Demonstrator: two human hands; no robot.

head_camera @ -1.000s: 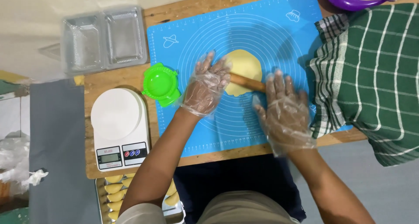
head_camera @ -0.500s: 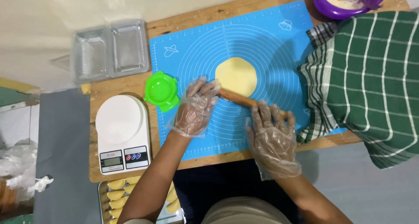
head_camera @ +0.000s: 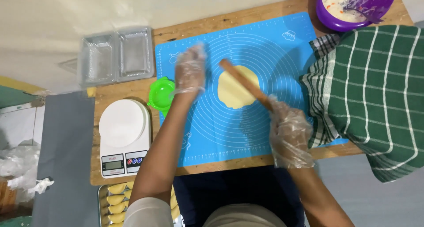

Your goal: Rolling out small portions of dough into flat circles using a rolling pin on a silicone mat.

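Right hand [head_camera: 289,136], in a clear plastic glove, fingers wrapped round the near end of the rolling pin [head_camera: 244,83]. Pin lies diagonally across the dough [head_camera: 235,93], far end poking past the dough's far-left edge. Dough: flat pale-yellow disc, about the middle of the blue mat [head_camera: 274,54], inside its printed rings

Left hand [head_camera: 190,70] also gloved, blurred, fingers spread, holding nothing; over the mat's left part, well clear of the pin. Can't tell if it touches the mat

Mat covers most of the wooden table [head_camera: 198,26], white ring and ruler marks, small white pictures at its corners

Green round press [head_camera: 161,95] just off the mat's left edge, touching the scale's far-right corner. Scale [head_camera: 123,136] at the table's near-left corner: white, round platter, grey display and blue and red buttons on the near side

Clear plastic two-cell tray [head_camera: 115,55] at the table's far-left corner, overhanging the left edge

Purple bowl [head_camera: 355,6] at the far-right corner, whitish mix and a spoon inside. Green-and-white check cloth [head_camera: 375,94] drapes over the table's right edge and the mat's right side

Metal tray of folded yellow pastries [head_camera: 115,200] below the table's near edge, left of the person
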